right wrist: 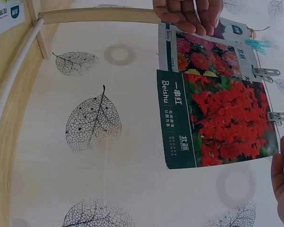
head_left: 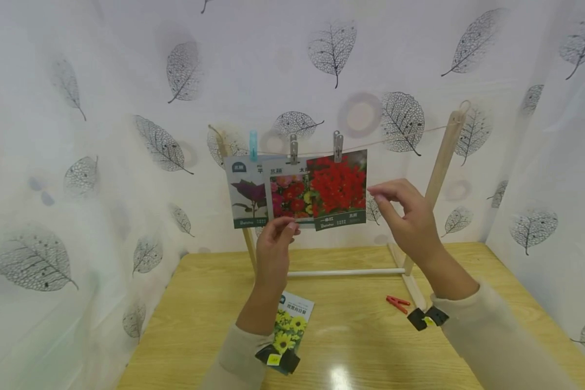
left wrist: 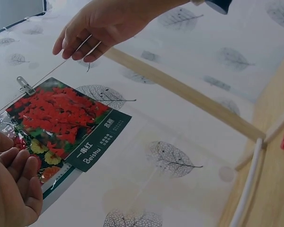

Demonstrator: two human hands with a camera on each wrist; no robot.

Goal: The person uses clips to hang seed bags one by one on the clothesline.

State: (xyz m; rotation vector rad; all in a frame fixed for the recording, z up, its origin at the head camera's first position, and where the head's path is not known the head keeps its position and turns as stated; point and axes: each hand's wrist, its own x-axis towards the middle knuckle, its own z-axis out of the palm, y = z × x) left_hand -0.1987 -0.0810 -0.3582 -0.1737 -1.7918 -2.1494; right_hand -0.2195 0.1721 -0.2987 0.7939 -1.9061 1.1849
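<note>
Flower packets (head_left: 338, 187) on string (head_left: 431, 129): three; clips (head_left: 338, 147): three

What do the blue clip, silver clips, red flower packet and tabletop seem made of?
Blue clip: probably plastic, evenly coloured, seemingly translucent.
Silver clips: likely metal, grey with a sheen.
Red flower packet: thin, flat, printed; paper or plastic film, unclear which.
Tabletop: wood or laminate, showing pale grain and a glossy light reflection.
</note>
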